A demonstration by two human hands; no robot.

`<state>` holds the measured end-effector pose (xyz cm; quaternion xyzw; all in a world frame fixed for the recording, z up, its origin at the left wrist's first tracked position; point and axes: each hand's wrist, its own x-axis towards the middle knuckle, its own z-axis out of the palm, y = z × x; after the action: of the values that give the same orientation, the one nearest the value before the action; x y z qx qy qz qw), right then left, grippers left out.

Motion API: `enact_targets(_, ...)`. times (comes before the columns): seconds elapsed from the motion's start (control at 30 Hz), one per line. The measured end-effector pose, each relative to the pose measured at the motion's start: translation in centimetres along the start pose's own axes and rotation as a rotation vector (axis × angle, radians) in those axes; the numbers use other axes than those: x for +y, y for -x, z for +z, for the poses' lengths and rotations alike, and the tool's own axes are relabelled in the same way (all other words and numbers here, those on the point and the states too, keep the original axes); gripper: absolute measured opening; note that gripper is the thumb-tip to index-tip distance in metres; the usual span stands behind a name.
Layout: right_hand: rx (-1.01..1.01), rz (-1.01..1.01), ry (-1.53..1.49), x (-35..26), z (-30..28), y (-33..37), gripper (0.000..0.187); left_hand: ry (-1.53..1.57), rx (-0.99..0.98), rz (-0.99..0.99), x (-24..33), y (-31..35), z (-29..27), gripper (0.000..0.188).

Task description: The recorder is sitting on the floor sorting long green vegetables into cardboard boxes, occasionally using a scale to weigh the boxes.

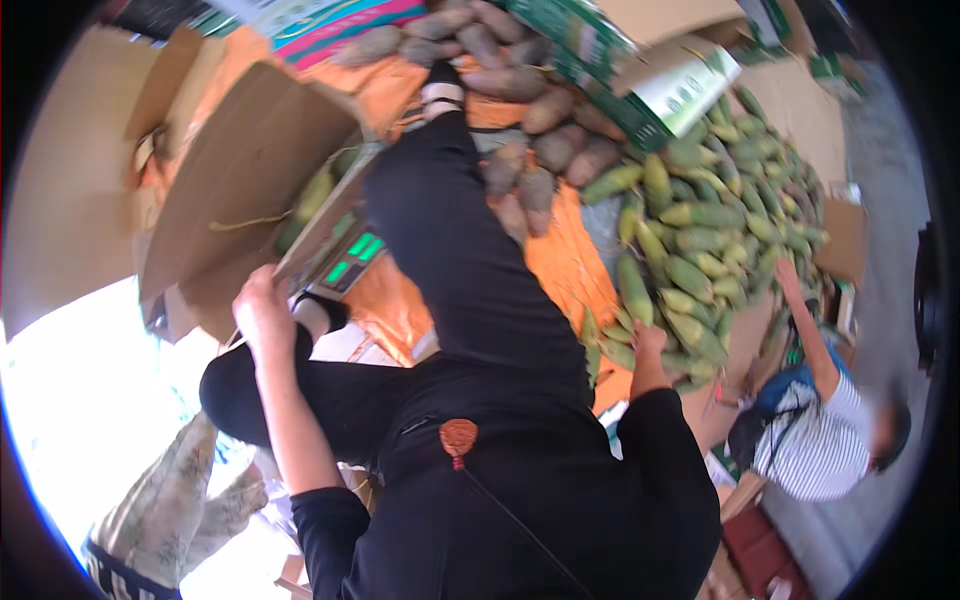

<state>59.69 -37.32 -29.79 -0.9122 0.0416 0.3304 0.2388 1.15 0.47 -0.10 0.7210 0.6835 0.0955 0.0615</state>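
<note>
My right hand is closed round the lower end of a long green radish at the near edge of a heap of green radishes. On the left, my left hand is bent closed at the near corner of an open cardboard box; what its fingers pinch, if anything, is hidden. Inside that box a few green radishes show. Under the box, a scale with a lit green display sits beside my bent leg.
Dusty purplish-brown root vegetables lie on an orange sheet ahead. Green printed cartons stand behind them. At the right, another person in a striped shirt reaches a hand to the heap. Stuffed sacks sit at the lower left.
</note>
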Motion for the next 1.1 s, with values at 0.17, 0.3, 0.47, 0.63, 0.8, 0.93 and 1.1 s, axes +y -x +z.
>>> enact_targets(0.17,0.07,0.215,-0.153,-9.9,2.7,8.0,0.05,-0.074,-0.047,-0.02,-1.4,1.1,-0.8,0.014)
enact_targets(0.3,-0.105,0.132,0.064,-11.8,1.4,8.8,0.055,-0.091,-0.021,0.011,-0.8,1.4,-0.5,0.008)
enact_targets(0.47,-0.045,-0.02,0.143,-14.4,1.5,8.7,0.049,-0.057,0.003,0.014,-1.0,1.3,-0.6,0.008)
enact_targets(0.63,-0.175,-0.094,0.082,-19.6,2.9,11.3,0.043,-0.074,0.061,0.026,-1.7,1.5,0.1,0.006)
enact_targets(0.8,-0.355,-0.455,-0.087,-30.6,3.8,20.0,0.033,-0.049,0.066,0.032,-1.7,1.3,0.2,0.006)
enact_targets(0.93,-0.558,-0.919,-0.048,-40.2,4.4,27.0,0.038,-0.034,0.074,0.023,-1.9,1.3,0.3,0.005)
enact_targets(1.1,-0.939,-1.156,-0.005,-49.4,7.5,37.2,0.041,-0.026,0.06,0.008,-1.9,1.5,0.0,0.005)
